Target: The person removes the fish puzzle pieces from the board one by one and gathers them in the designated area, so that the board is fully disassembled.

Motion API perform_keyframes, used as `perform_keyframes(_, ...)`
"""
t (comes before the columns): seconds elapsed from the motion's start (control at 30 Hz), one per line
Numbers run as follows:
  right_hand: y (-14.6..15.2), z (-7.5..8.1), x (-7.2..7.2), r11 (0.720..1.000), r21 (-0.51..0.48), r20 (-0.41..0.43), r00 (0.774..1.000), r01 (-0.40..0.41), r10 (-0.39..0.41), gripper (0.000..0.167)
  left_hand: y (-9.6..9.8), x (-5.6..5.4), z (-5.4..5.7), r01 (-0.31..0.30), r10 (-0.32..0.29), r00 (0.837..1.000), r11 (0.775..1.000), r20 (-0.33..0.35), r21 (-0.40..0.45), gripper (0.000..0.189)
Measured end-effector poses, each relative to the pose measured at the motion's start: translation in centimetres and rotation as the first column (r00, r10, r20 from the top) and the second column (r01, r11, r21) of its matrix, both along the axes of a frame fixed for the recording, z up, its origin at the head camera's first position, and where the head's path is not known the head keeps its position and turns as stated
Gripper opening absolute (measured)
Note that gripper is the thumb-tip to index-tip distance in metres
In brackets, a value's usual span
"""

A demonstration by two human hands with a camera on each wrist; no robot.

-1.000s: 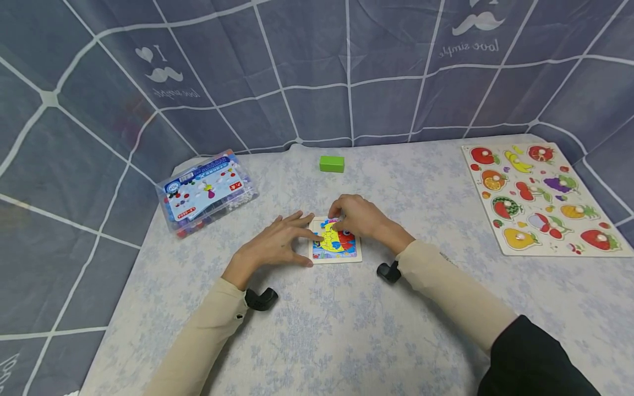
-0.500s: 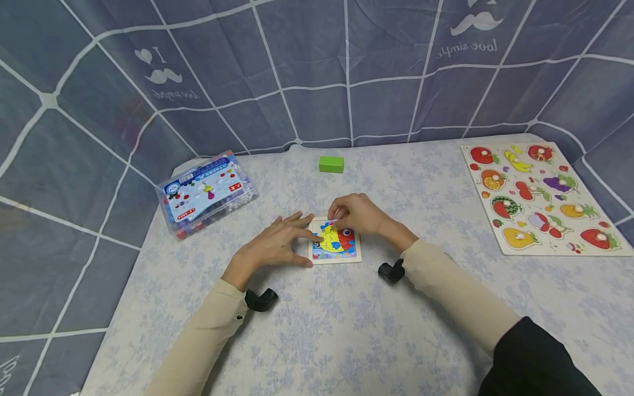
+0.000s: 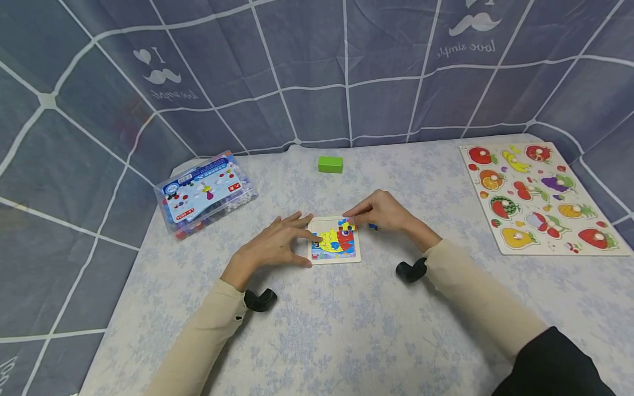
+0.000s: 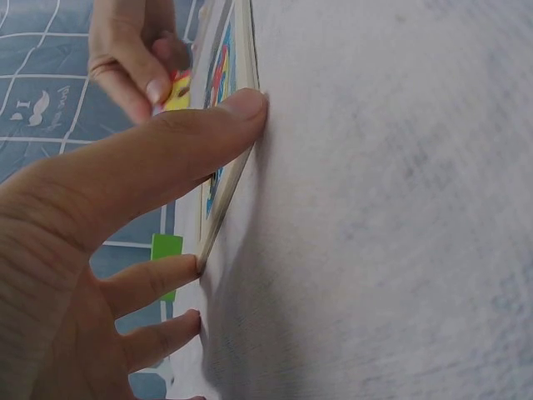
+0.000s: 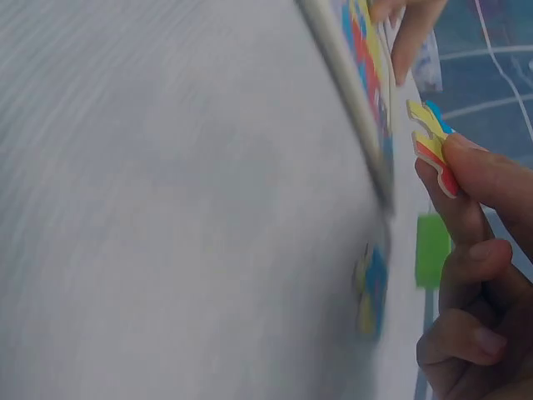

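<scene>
A small wooden jigsaw tray (image 3: 353, 259) with a yellow and red fish picture lies mid-table, its upper left part bare. My left hand (image 3: 272, 242) steadies it with spread, fairly straight fingers: the thumb rests on the near left corner, and one finger reaches over the picture. Between thumb and index finger, my right hand (image 3: 386, 212) pinches a yellow, red and blue puzzle piece (image 5: 429, 150), raised at the tray's far right corner. Another puzzle piece (image 5: 372, 292), blurred in the right wrist view, lies on the table beside the tray, partly under the right hand in the head view.
A green block (image 3: 330, 164) sits behind the tray. At the back left stands a clear plastic box (image 3: 205, 192) with a printed blue label. A fruit peg puzzle board (image 3: 537, 206) lies at the right. A grey checked curtain (image 3: 317, 66) surrounds the table's back.
My right hand has moved right from over the tray's upper part to its far right corner, lifting a puzzle piece and exposing bare tray. The left hand has kept its place.
</scene>
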State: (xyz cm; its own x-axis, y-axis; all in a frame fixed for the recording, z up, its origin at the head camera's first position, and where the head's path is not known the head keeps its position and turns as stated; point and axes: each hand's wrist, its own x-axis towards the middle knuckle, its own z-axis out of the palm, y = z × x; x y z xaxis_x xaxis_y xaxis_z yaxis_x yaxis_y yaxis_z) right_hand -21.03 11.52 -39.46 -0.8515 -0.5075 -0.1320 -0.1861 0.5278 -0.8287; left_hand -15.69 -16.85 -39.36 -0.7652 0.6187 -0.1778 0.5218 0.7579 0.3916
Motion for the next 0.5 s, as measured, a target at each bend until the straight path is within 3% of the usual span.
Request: perform_keyframes(0.5, 7.3, -0.4, 0.6, 0.984, 0.106, 0.012, 0.990, 0.141, -0.143, 0.020, 0.1, 0.0, 0.0, 0.005, -0.005, 1.000, 1.000, 0.004, -0.001, 0.058)
